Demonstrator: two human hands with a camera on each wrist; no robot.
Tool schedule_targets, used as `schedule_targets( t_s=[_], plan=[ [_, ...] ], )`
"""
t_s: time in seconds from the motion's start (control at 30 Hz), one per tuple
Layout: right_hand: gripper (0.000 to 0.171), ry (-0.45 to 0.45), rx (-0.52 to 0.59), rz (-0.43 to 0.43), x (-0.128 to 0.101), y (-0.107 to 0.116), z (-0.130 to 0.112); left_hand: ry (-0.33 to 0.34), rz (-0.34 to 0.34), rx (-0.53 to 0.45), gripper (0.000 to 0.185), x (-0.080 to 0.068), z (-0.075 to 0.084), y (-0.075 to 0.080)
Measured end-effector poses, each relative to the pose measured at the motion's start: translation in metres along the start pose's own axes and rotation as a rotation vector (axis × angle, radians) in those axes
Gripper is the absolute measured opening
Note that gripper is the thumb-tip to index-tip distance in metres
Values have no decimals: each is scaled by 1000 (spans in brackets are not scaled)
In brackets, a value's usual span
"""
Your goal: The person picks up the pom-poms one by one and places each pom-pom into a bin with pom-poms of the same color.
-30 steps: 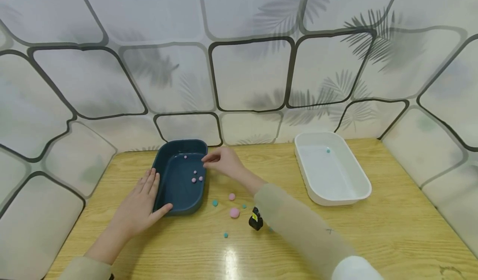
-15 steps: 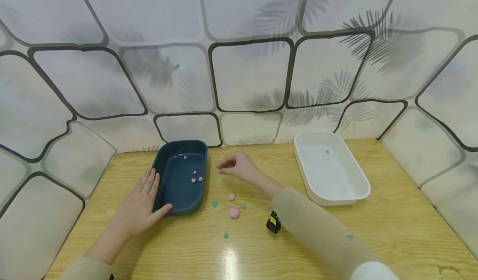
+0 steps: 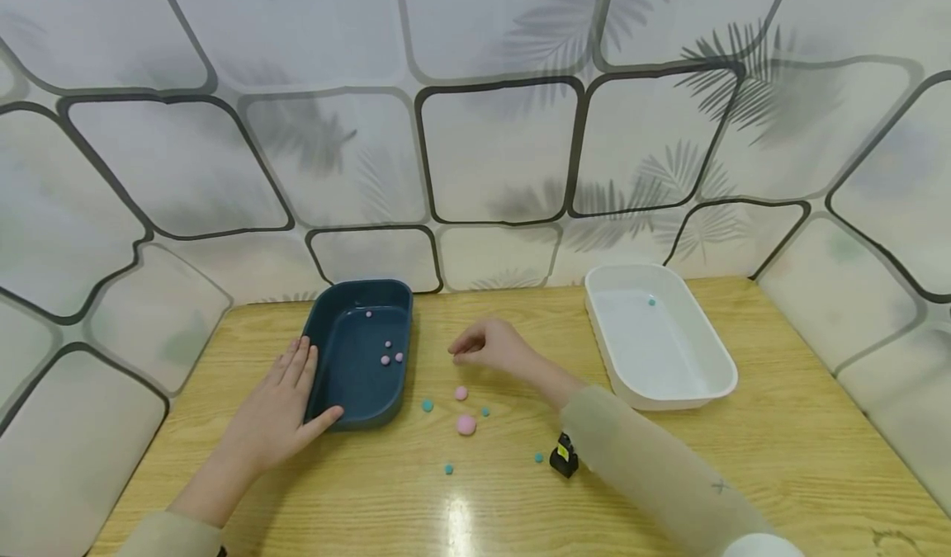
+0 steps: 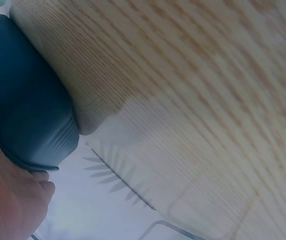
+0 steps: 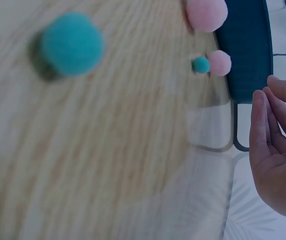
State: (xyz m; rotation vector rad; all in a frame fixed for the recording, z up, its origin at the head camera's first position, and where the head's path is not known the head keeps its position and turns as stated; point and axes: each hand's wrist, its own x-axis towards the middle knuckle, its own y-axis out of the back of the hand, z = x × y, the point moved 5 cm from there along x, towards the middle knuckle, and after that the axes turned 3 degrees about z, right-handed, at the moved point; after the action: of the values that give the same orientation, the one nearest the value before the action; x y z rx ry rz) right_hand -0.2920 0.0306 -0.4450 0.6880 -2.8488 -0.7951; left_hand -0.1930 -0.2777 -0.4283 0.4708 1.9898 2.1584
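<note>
A dark blue tray (image 3: 359, 413) stands on the left, with several small pink pom-poms (image 3: 385, 360) in it. My left hand (image 3: 271, 413) rests along its left side, fingers straight and thumb at the near rim. To the tray's right, my right hand (image 3: 499, 346) is over the table. Its thumb and fingertips are close together, with nothing visible between them. Loose on the wood below it lie two pink pom-poms, the larger pink pom-pom (image 3: 466, 425) nearer me, and several teal pom-poms (image 3: 427, 406). One big-looking teal pom-pom (image 5: 72, 44) is close to the right wrist camera.
At the right stands a white tray (image 3: 631, 396) with one teal pom-pom (image 3: 651, 302) inside. A small black device (image 3: 564, 456) sits by my right sleeve. The wooden table (image 3: 357, 491) is bounded by a patterned wall covering (image 3: 498, 153) at the back and sides.
My right hand has drawn back from the blue tray's right rim, to the right and toward me. A teal pom-pom beside the sleeve is uncovered. My left hand stays put.
</note>
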Motion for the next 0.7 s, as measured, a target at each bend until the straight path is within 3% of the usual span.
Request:
schedule_targets(
  t_s=[0.33,0.7],
  plan=[
    [14,-21,23,-38,-10,-5,16,-3,2,1,103,0,1,0],
    [20,18,53,-119,-17,-11,24,-2,9,7,102,-1,1,1]
  ],
)
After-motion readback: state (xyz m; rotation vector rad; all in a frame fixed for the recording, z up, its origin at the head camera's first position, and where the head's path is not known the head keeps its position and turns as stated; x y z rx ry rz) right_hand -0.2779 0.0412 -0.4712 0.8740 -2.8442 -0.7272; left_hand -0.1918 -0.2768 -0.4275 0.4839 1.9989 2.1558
